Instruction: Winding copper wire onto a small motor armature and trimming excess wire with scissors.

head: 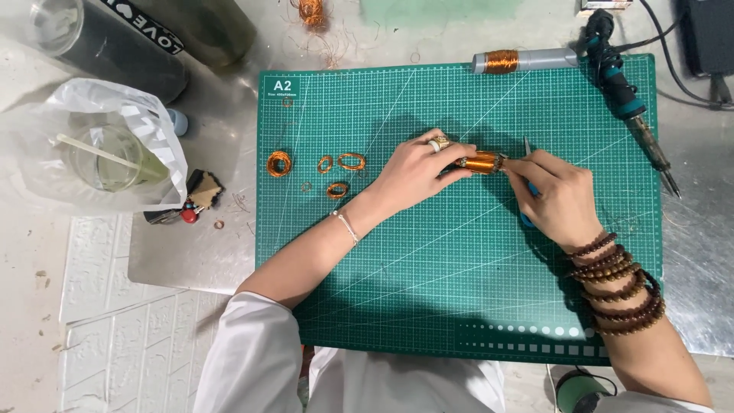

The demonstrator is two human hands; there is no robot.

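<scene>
My left hand (pixel 417 170), with a ring on one finger, grips a small cylinder wound with copper wire (pixel 483 162) just above the green cutting mat (pixel 459 291). My right hand (pixel 556 197), with wooden bead bracelets on its wrist, holds a blue-handled pointed tool (pixel 527 157) against the right end of the coil. Several small loops of copper wire (pixel 279 163) lie on the mat to the left of my left hand.
A soldering iron (pixel 627 99) lies at the mat's upper right. A grey spool with copper wire (pixel 520 60) rests along the top edge. A drink cup in a white plastic bag (pixel 107 153) and dark bottles (pixel 122 42) stand at the left.
</scene>
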